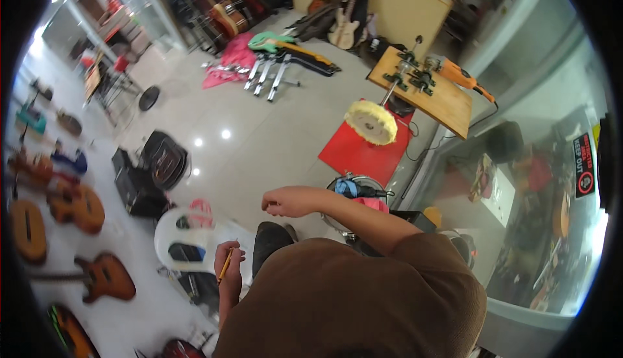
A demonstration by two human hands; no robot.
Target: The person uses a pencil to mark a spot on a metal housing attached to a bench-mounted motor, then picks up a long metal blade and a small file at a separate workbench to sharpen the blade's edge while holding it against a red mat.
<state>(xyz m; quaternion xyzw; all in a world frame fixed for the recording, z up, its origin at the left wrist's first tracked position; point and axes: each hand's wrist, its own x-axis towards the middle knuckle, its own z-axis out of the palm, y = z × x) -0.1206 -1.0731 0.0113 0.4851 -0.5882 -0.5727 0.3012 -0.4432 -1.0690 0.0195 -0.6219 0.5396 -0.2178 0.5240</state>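
Observation:
My left hand is low in the view, its fingers closed round a thin yellow pencil-like stick. The stick slants upward, and a fine tip seems to show above the fingers. A white plastic chair with openings in its back is just left of that hand. My right hand reaches across in front of me, palm down with its fingers curled; whether anything small is inside them is hidden. Below it is a dark shoe or knee-like shape. A round metal-rimmed stand or drum is by my right forearm.
At right, a wooden board carries an orange power tool driving a yellow buffing wheel over a red mat. A green guitar body rests on metal stands ahead. Guitars line the left wall; a black bag sits on the floor.

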